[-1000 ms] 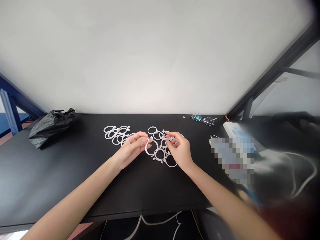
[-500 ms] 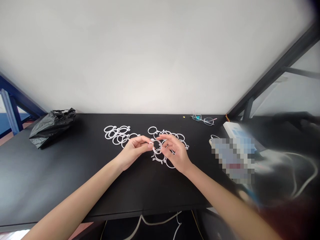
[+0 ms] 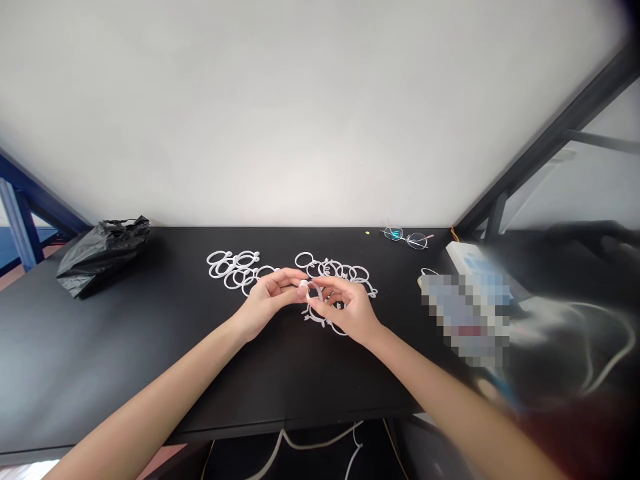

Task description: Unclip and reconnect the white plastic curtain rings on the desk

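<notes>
My left hand (image 3: 270,295) pinches one side of a white plastic curtain ring (image 3: 317,287) between thumb and forefinger. On the ring's other side, the thumb and fingers of my right hand (image 3: 353,308) close in and grip it. The held ring is small and partly covered by my fingertips. Beneath and behind my hands lies a loose cluster of white rings (image 3: 330,268), several showing small prongs or eyelets. To the left of my left hand, a second group of similar rings (image 3: 232,263) overlaps flat on the black table (image 3: 240,380).
A crumpled black plastic bag (image 3: 103,253) sits at the far left. Eyeglasses (image 3: 406,239) rest near the wall at the back right. On the right are a white box (image 3: 467,260), a blurred-out item (image 3: 465,320) and a pale cable (image 3: 613,360). More cables (image 3: 320,445) hang below the front edge.
My right hand has shifted slightly left, its fingers closing from a spread position onto the ring. My left hand keeps its pinch in nearly the same place.
</notes>
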Available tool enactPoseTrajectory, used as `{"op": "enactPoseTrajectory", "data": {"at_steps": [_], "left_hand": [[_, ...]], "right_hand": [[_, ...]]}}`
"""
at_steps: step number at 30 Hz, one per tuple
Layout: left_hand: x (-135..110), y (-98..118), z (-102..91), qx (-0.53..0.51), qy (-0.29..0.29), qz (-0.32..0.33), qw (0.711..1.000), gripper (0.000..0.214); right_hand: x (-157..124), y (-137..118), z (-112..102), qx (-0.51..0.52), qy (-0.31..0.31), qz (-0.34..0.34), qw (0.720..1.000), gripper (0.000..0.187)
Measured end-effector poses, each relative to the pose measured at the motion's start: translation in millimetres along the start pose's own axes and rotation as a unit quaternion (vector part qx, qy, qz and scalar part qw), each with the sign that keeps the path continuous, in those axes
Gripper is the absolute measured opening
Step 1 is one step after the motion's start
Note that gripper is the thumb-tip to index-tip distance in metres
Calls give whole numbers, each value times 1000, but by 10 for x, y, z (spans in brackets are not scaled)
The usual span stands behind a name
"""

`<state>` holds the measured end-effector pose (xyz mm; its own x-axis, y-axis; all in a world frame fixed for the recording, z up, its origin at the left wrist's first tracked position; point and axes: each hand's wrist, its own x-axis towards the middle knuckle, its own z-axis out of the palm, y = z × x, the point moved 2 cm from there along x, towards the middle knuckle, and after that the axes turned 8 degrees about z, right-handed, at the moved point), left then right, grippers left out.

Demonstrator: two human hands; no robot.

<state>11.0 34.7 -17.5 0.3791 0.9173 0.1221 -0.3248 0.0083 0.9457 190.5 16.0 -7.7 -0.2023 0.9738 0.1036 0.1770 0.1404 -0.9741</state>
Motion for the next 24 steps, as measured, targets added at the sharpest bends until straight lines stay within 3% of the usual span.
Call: {"op": "enactPoseTrajectory", "data": {"at_steps": [6,15,24], "left_hand": [[-1,7,4,52,-2,17,998,14],[-8,38,15,65,-19,25,997,14],[-7,50,7,50,-27,16,998,14]], "right_hand": [[3,17,-1,-7,-9,-3,1000,26],[-18,-34,37,-12,-69,23,997,30],[-20,-16,39,15,-84,-13,996,23]]}}
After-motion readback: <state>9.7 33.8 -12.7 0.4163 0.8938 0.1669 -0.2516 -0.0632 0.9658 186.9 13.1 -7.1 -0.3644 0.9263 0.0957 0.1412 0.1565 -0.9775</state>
